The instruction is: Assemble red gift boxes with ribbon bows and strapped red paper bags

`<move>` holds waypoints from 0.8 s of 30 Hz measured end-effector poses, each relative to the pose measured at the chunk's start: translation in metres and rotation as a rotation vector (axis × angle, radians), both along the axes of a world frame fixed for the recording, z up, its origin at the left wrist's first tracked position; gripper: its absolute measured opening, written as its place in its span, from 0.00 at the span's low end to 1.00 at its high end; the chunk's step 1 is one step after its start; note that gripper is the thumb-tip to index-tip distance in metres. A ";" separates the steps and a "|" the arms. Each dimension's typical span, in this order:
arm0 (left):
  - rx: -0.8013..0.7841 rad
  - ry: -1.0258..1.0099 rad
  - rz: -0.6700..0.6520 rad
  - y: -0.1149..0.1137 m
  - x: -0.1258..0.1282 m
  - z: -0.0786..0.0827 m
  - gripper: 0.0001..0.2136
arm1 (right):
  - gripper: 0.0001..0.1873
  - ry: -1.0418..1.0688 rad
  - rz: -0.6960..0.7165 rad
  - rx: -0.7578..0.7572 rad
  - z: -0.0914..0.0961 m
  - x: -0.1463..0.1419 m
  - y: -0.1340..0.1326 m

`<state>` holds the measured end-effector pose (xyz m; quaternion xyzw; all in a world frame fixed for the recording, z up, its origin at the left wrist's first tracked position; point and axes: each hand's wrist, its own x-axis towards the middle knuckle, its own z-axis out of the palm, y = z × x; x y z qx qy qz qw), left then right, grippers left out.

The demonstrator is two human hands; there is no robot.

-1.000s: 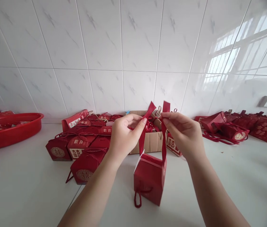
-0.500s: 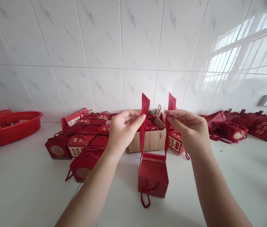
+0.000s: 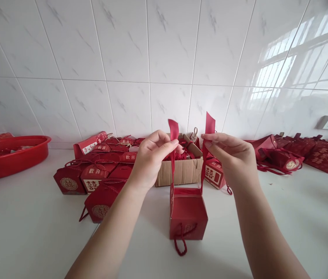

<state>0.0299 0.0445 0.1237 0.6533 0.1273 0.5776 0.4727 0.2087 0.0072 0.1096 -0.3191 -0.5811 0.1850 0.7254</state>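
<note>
Right now you have both hands raised and apart, each pinching one end of a red ribbon. Your left hand (image 3: pixel 153 157) grips the left ribbon end (image 3: pixel 174 130) between thumb and forefinger, its tip standing up above your fingers; your right hand (image 3: pixel 230 155) nips the right ribbon end (image 3: pixel 210 124) the same way. Both strands run down to the far side of a small red gift box (image 3: pixel 188 213), one at each side of its top — it sits low between your forearms, over the white counter (image 3: pixel 146 255). You can't tell whether its base touches the surface. A dark red cord loop (image 3: pixel 181 248) hangs from its near face.

Beyond your hands is a cardboard carton (image 3: pixel 178 173) holding red stuff, with a patterned favour box (image 3: pixel 214 176) just beside it on the right. To your left, rows of red boxes (image 3: pixel 69 182) stand close together — past them, a red basin (image 3: pixel 12 166). More red packages (image 3: pixel 326 157) lie at far right, near the tiled wall (image 3: pixel 169 46).
</note>
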 end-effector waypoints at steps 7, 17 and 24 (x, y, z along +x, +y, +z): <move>0.058 -0.029 0.148 0.002 0.000 -0.003 0.05 | 0.09 0.015 0.015 -0.005 0.002 0.002 0.000; 0.192 0.015 0.365 -0.001 0.001 -0.004 0.06 | 0.09 0.007 -0.002 -0.003 0.002 0.002 -0.002; 0.168 0.097 0.324 -0.001 -0.002 -0.004 0.17 | 0.09 -0.027 -0.022 0.005 0.002 0.004 -0.002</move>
